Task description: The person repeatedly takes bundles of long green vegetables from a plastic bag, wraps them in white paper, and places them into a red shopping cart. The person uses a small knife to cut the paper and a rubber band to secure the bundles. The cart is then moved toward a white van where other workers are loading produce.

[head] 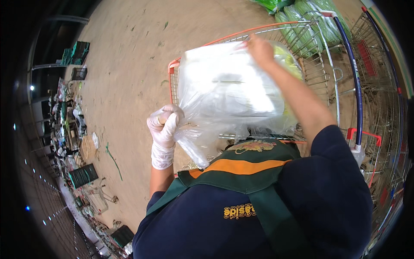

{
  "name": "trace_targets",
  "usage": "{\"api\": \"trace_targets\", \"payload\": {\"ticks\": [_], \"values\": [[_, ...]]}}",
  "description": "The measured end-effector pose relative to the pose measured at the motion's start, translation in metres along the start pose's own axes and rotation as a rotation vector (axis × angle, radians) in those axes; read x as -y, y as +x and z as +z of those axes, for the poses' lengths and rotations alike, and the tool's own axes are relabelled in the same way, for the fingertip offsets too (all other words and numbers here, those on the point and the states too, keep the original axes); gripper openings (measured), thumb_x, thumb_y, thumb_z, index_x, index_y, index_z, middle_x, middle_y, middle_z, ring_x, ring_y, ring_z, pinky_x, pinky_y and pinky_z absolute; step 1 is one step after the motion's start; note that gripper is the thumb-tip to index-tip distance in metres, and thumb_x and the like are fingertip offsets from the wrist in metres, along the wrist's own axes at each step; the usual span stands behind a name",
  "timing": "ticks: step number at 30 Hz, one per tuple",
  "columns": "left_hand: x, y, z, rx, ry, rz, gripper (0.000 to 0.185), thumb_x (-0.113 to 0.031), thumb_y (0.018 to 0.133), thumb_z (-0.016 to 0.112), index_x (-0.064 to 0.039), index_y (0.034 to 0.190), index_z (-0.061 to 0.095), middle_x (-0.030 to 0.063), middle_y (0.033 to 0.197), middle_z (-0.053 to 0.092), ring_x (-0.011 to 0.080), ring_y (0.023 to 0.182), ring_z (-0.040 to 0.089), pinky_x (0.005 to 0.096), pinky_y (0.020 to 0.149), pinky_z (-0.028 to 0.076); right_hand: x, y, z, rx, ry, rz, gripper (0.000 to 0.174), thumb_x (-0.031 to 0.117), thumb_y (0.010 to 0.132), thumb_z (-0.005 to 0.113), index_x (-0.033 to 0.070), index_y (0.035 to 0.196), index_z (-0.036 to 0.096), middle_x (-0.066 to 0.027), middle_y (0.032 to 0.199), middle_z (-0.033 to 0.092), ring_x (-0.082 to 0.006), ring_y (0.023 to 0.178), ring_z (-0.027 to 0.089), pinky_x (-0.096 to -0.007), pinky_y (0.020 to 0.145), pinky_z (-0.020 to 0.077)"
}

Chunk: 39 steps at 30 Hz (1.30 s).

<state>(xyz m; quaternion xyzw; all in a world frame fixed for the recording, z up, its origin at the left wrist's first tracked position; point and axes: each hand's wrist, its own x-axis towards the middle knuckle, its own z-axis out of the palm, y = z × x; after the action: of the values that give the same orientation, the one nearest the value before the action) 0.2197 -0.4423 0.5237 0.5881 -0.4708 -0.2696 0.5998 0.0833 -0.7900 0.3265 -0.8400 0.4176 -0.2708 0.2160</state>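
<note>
A large clear plastic bag lies in a wire shopping cart with red-orange trim. White glare covers much of the bag; pale yellow-green contents show through its right end, too veiled to identify. My left hand, in a thin white glove, is closed around gathered plastic at the bag's near left corner. A twisted tail of film hangs below that fist. Bare and slightly blurred, my right hand pinches the film along the far edge. Between the two hands the plastic is stretched.
Long green vegetables in clear bags lie beyond the cart's blue handle. More wire carts crowd the right side. Dark crates, a flat trolley and cluttered goods line the left. A green strip and leaf scraps litter the floor.
</note>
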Motion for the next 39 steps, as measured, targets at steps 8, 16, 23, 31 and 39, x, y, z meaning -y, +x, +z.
{"api": "trace_targets", "payload": {"ticks": [8, 16, 23, 31, 39], "values": [[0.123, -0.067, -0.029, 0.381, 1.341, -0.082, 0.028, -0.012, 0.081, 0.074, -0.010, 0.107, 0.065, 0.0145, 0.089, 0.071, 0.0371, 0.077, 0.068, 0.0446, 0.070, 0.054, 0.043, -0.047, -0.042, 0.561, 0.229, -0.230, 0.087, 0.054, 0.075, 0.084, 0.024, 0.147, 0.048, -0.0151, 0.093, 0.074, -0.0383, 0.089, 0.072, -0.0466, 0.083, 0.0558], [0.031, -0.028, -0.007, 0.315, 1.076, 0.003, 0.017, -0.017, 0.086, 0.074, -0.013, 0.075, 0.062, 0.0043, 0.063, 0.061, 0.0296, 0.065, 0.063, 0.0412, 0.078, 0.047, 0.017, -0.010, 0.014, 0.213, 0.074, -0.086, 0.023, 0.038, 0.093, 0.068, 0.019, 0.104, 0.071, -0.0123, 0.083, 0.073, -0.0356, 0.079, 0.072, -0.0493, 0.069, 0.0554], [0.154, -0.172, -0.059, 0.459, 1.514, -0.030, 0.032, -0.013, 0.079, 0.073, -0.014, 0.110, 0.066, 0.0092, 0.113, 0.067, 0.0300, 0.111, 0.065, 0.0426, 0.100, 0.045, -0.077, 0.169, -0.013, -0.085, 0.255, -0.052, 0.036, 0.030, 0.086, 0.080, 0.002, 0.104, 0.068, -0.0088, 0.080, 0.068, -0.0274, 0.072, 0.064, -0.0429, 0.071, 0.0526], [0.116, -0.110, -0.088, -0.809, 0.242, -0.519, 0.048, 0.015, 0.071, 0.047, 0.000, 0.108, 0.075, 0.0110, 0.110, 0.074, 0.0230, 0.105, 0.067, 0.0327, 0.091, 0.052, 0.007, -0.031, -0.126, -0.120, 0.210, -0.076, 0.064, 0.022, 0.084, 0.085, 0.005, 0.139, 0.058, -0.0157, 0.128, 0.068, -0.0240, 0.109, 0.067, -0.0382, 0.087, 0.0549], [0.062, 0.064, 0.133, 0.537, 0.979, 0.073, 0.034, -0.012, 0.088, 0.071, 0.000, 0.119, 0.065, 0.0158, 0.120, 0.069, 0.0300, 0.110, 0.068, 0.0411, 0.094, 0.054, -0.017, -0.199, -0.103, 0.352, 0.234, 0.308, 0.040, 0.041, 0.100, 0.061, 0.009, 0.123, 0.069, -0.0161, 0.078, 0.070, -0.0343, 0.070, 0.068, -0.0442, 0.065, 0.0516]]}}
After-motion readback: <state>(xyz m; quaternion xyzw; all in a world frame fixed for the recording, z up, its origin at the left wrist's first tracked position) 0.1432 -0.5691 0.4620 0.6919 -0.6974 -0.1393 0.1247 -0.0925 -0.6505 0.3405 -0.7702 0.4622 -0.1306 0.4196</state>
